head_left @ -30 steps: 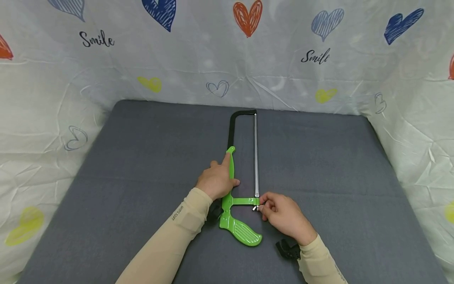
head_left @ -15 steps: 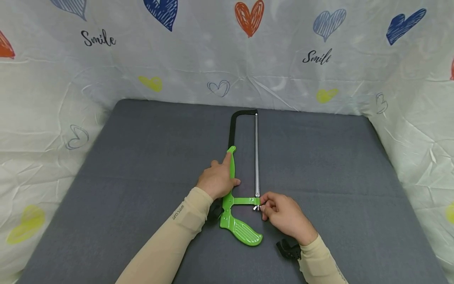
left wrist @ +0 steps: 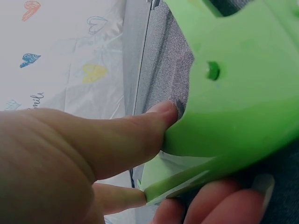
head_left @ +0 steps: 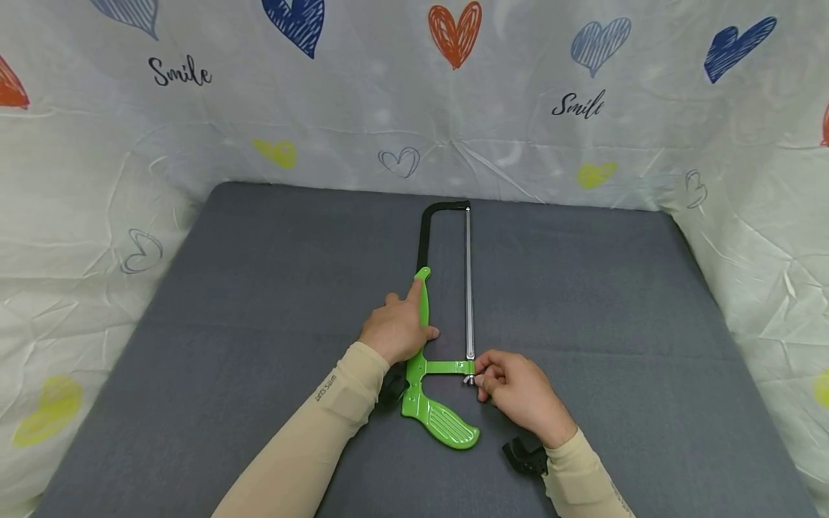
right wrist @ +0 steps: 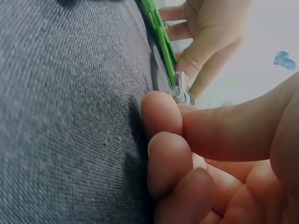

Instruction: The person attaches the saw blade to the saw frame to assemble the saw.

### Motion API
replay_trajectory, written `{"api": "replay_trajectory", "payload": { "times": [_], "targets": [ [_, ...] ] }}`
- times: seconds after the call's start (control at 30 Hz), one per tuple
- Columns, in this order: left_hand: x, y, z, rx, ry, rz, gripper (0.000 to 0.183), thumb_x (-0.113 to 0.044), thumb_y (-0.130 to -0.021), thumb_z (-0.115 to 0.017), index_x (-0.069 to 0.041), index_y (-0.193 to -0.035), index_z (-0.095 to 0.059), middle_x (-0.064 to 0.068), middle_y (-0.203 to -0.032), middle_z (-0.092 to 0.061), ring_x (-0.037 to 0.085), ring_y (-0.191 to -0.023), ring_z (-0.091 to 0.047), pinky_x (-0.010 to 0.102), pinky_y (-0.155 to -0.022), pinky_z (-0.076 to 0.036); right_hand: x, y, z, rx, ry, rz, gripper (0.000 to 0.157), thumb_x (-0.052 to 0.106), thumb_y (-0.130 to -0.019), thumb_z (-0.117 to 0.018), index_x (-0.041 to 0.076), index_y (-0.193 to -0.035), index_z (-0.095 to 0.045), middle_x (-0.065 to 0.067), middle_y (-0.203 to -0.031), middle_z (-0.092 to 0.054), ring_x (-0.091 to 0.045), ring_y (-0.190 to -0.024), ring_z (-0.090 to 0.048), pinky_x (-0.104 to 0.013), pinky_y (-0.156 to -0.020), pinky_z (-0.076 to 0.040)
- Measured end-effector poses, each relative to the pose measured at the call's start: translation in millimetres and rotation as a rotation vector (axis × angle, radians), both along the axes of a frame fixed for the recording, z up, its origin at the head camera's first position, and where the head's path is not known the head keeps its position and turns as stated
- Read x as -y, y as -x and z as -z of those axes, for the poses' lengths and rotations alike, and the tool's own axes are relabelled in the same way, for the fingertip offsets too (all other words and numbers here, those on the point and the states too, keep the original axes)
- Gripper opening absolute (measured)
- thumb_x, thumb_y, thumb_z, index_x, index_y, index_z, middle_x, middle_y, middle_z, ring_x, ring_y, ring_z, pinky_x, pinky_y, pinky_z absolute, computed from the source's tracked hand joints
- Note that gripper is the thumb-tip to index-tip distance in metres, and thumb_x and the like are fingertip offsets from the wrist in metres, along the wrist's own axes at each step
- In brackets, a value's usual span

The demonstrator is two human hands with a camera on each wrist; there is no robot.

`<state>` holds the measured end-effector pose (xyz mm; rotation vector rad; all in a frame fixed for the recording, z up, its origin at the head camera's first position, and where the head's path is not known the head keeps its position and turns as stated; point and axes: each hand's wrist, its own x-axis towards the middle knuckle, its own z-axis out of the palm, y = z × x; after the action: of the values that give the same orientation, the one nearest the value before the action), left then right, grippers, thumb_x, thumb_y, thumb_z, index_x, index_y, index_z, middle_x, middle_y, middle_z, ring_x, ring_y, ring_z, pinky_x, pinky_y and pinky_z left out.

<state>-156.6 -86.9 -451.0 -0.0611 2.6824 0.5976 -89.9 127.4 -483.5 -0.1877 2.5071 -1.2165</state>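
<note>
A hacksaw lies on the grey cloth, its green handle (head_left: 447, 423) toward me and its black frame bar (head_left: 424, 237) pointing away. The silvery blade (head_left: 469, 288) runs along the right side. My left hand (head_left: 393, 327) holds the green part of the frame (left wrist: 233, 93), thumb on the inner edge and fingers along the outer side. At the near end of the blade sits a small metal wing nut (right wrist: 180, 91). My right hand (head_left: 521, 388) has thumb and index finger pinched at this wing nut, partly covering it; the other fingers are curled.
Grey cloth (head_left: 615, 302) covers the table around the saw. A white sheet printed with hearts (head_left: 492, 108) hangs behind and at both sides. A black wrist device (head_left: 526, 457) sits below the right wrist.
Both hands and the saw stay almost where they were. The wing nut's wings look slightly turned between the right fingertips.
</note>
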Motion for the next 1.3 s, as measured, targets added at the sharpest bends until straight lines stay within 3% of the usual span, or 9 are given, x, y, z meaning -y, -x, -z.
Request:
{"api": "replay_trajectory", "payload": {
  "times": [0.23, 0.37, 0.63, 0.8, 1.1, 1.3],
  "targets": [
    [-0.1, -0.2, 0.6, -0.008, -0.004, 0.0, 0.094, -0.044, -0.093, -0.072, -0.026, -0.164, -0.013, 0.029, -0.145, -0.044, 0.047, -0.106, -0.063, 0.052, -0.081, -0.054, -0.1, 0.2, 0.4, 0.01, 0.01, 0.013, 0.006, 0.015, -0.094, -0.07, 0.009, -0.095, -0.07, 0.003, -0.066, -0.066, -0.011, -0.057, -0.06, -0.024, -0.053, -0.044],
    [-0.6, -0.5, 1.6, -0.014, -0.004, -0.001, 0.094, -0.044, -0.093, -0.072, -0.027, -0.164, -0.013, 0.029, -0.145, -0.045, 0.047, -0.105, -0.063, 0.052, -0.081, -0.054, -2.1, -0.2, -0.1, 0.017, -0.005, 0.051, 0.006, 0.017, -0.093, -0.069, 0.014, -0.089, -0.07, 0.003, -0.065, -0.066, -0.013, -0.057, -0.062, -0.026, -0.052, -0.044],
    [-0.7, -0.7, 2.5, -0.015, 0.001, 0.013, 0.094, -0.044, -0.093, -0.072, -0.026, -0.164, -0.013, 0.029, -0.146, -0.044, 0.047, -0.105, -0.063, 0.052, -0.081, -0.054, 5.0, -4.3, 0.4, -0.076, -0.138, 0.121, 0.037, 0.052, -0.078, -0.084, 0.023, -0.068, -0.063, 0.007, -0.055, -0.055, -0.011, -0.05, -0.05, -0.027, -0.048, -0.037],
    [0.5, -0.7, 1.8, -0.01, 0.0, 0.009, 0.094, -0.045, -0.093, -0.071, -0.026, -0.164, -0.012, 0.029, -0.147, -0.043, 0.048, -0.107, -0.062, 0.052, -0.082, -0.054, 10.2, -6.1, 1.3, -0.115, -0.177, 0.141, 0.037, 0.051, -0.076, -0.085, 0.024, -0.067, -0.062, 0.008, -0.055, -0.055, -0.01, -0.05, -0.05, -0.027, -0.048, -0.036],
    [0.2, -0.6, 1.7, -0.013, -0.001, 0.011, 0.094, -0.044, -0.093, -0.071, -0.025, -0.164, -0.012, 0.029, -0.148, -0.042, 0.048, -0.107, -0.063, 0.053, -0.084, -0.054, 9.6, -5.1, 2.1, -0.092, -0.161, 0.136, 0.036, 0.05, -0.074, -0.087, 0.024, -0.069, -0.062, 0.008, -0.057, -0.056, -0.012, -0.051, -0.05, -0.028, -0.048, -0.037],
    [0.0, 0.1, 1.5, -0.012, 0.004, 0.009, 0.095, -0.044, -0.093, -0.072, -0.026, -0.164, -0.012, 0.029, -0.148, -0.043, 0.047, -0.105, -0.063, 0.052, -0.082, -0.054, 11.4, -4.9, 3.6, -0.123, -0.178, 0.14, 0.036, 0.05, -0.074, -0.087, 0.025, -0.066, -0.062, 0.009, -0.055, -0.055, -0.011, -0.05, -0.051, -0.028, -0.048, -0.037]
  ]
}}
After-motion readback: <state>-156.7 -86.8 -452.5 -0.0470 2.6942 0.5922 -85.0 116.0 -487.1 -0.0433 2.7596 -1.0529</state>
